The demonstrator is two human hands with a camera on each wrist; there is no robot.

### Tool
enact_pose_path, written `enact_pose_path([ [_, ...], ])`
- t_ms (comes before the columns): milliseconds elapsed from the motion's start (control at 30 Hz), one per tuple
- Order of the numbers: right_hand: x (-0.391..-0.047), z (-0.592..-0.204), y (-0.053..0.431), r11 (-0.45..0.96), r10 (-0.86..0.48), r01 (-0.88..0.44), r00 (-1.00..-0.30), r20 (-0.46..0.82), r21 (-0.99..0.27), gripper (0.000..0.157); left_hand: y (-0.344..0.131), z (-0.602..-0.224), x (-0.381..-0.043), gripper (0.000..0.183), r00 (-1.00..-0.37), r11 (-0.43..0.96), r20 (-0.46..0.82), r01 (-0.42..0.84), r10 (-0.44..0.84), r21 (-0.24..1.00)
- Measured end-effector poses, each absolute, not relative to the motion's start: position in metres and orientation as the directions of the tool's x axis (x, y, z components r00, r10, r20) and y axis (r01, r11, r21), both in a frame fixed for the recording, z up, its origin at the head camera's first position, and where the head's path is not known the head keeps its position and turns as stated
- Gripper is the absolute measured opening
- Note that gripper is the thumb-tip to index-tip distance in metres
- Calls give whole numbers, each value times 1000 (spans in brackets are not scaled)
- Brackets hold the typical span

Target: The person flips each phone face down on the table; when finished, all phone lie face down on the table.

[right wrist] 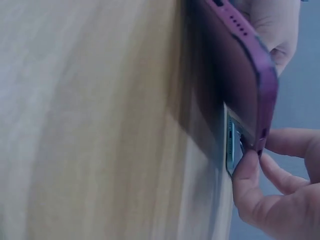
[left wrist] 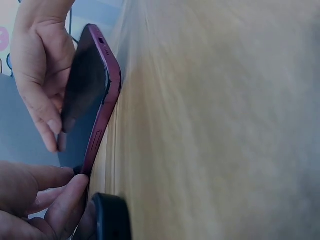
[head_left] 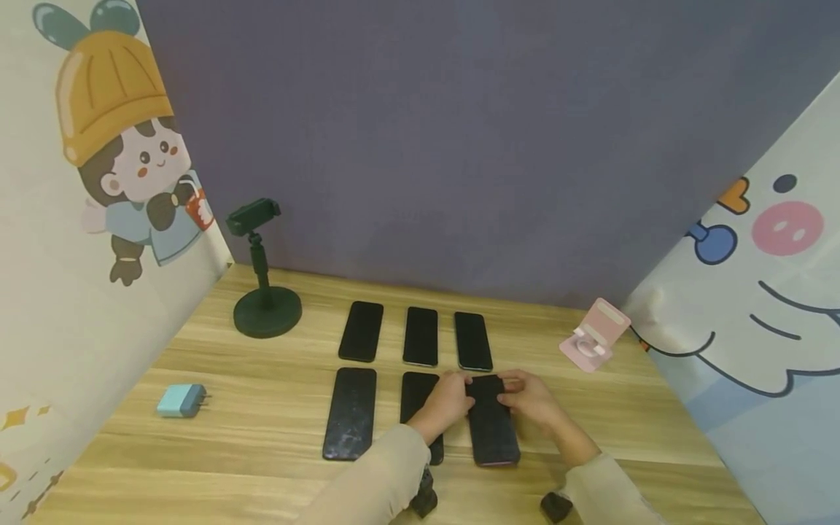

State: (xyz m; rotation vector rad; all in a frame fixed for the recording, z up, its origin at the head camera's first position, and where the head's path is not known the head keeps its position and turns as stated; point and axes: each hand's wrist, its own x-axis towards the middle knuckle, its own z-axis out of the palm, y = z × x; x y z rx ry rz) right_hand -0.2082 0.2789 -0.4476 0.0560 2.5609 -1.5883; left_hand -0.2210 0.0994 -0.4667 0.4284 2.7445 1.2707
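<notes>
A smartphone [head_left: 494, 430] with a dark screen and a purple frame is at the near right of the phone group, its screen facing up. My left hand [head_left: 450, 401] pinches its far left corner, and the left wrist view shows thumb and fingertips on the purple edge [left wrist: 100, 127]. On the far right corner, my right hand [head_left: 530, 397] grips with the thumb over the screen side. In the right wrist view the phone's purple edge [right wrist: 267, 90] is tilted up above the wooden table [right wrist: 100, 125]. Another black phone [head_left: 415, 394] lies partly hidden under my left forearm.
Three dark phones, including the middle one [head_left: 421, 337], form a row behind. A larger smudged phone [head_left: 351, 414] lies left. A black phone stand [head_left: 267, 310] and a blue charger plug [head_left: 181, 400] are farther left; a pink folding stand [head_left: 593, 335] stands back right.
</notes>
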Motion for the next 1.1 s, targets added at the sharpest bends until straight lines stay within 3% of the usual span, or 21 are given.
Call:
enact_pose_path([
  [400, -207, -433, 289, 326, -111, 77, -987, -119, -942, 50, 105, -468, -214, 31, -961, 474, 73, 197, 266, 858],
  [800, -207, -433, 293, 147, -252, 75, -961, -110, -986, 47, 113, -471, -210, 34, -964, 181, 110, 157, 242, 971],
  [1100, -208, -435, 293, 139, -304, 70, -946, -110, -988, 49, 118, -469, -206, 35, -976, -65, 42, 29, 212, 997],
])
